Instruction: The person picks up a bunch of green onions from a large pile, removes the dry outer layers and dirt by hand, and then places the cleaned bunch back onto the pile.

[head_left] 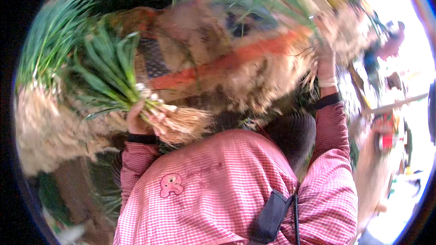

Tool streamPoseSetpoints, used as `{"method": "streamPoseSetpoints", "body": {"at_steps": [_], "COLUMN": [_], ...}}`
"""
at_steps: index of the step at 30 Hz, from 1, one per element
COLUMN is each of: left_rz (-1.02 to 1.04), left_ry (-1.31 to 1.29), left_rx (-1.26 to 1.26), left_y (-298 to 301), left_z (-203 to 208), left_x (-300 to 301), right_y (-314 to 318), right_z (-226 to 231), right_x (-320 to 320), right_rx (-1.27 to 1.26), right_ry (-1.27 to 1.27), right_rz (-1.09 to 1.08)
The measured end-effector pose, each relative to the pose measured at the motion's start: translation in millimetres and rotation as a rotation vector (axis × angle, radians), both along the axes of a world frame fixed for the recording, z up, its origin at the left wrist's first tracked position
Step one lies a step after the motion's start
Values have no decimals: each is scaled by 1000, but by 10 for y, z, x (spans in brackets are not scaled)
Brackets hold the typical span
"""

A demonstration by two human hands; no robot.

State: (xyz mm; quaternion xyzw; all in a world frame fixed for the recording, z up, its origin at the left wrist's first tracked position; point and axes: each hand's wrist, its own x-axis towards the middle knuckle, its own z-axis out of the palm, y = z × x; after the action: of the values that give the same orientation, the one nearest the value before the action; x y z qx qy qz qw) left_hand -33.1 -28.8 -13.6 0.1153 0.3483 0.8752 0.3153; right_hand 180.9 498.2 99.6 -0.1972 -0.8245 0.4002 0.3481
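Observation:
A bunch of green onions (119,75) is gripped in my left hand (137,117), its green leaves fanning up and left. The white bulbs sit by my fingers, and a thick tuft of pale roots (188,122) hangs to the right. Out at the upper right, my right hand (325,52) is stretched away from my body. It is at the edge of more green stalks and straw-coloured roots; motion blur hides its fingers and whether anything is in them.
A large pile of green onions (50,41) with roots lies at the left. Ahead, an orange strip (227,61) runs over a blurred heap of pale roots (259,79). More root bundles (354,31) lie at the upper right. Farther right is a bright, blurred area.

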Motion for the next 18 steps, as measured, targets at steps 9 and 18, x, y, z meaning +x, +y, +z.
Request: {"method": "streamPoseSetpoints", "body": {"at_steps": [9, 18], "left_rz": [-40, 194], "left_ry": [156, 185], "left_rx": [-184, -142], "left_y": [166, 370], "left_z": [529, 1233], "left_x": [36, -362], "right_y": [1867, -667], "right_z": [-140, 766], "right_x": [2591, 21], "right_rx": [817, 658], "right_ry": [-1005, -5], "right_rz": [-770, -4]}}
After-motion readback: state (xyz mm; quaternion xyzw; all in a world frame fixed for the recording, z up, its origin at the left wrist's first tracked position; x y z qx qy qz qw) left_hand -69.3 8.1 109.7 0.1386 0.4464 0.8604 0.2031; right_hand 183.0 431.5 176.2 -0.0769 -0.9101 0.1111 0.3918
